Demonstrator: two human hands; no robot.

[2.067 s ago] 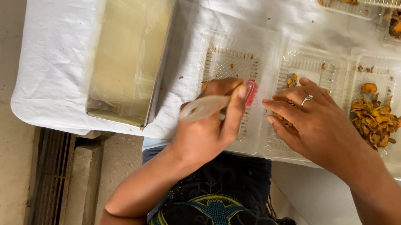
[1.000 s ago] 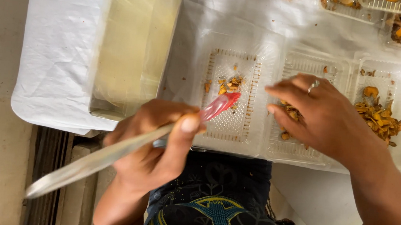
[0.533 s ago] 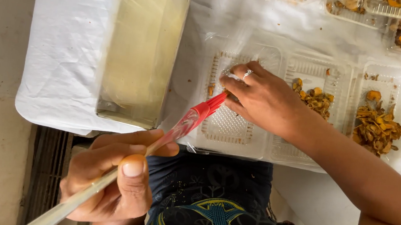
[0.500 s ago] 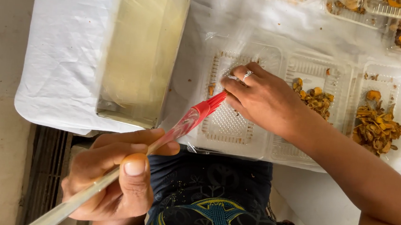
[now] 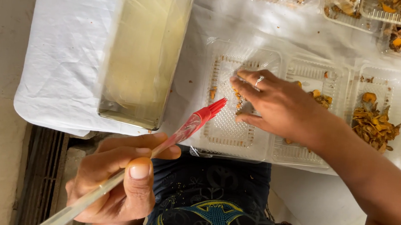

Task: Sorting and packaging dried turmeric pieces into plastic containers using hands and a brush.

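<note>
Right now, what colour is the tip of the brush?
Red: the brush has red bristles on a clear handle, seen in the head view.

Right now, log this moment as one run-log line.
left hand: holds red silicone brush | right hand: fingers on leftmost clear tray, among orange pieces | glass dish: on white cloth, untouched

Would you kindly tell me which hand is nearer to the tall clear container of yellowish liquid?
The left hand, holding the red brush, sits just below the container. The right hand rests farther off on the clear tray.
</note>
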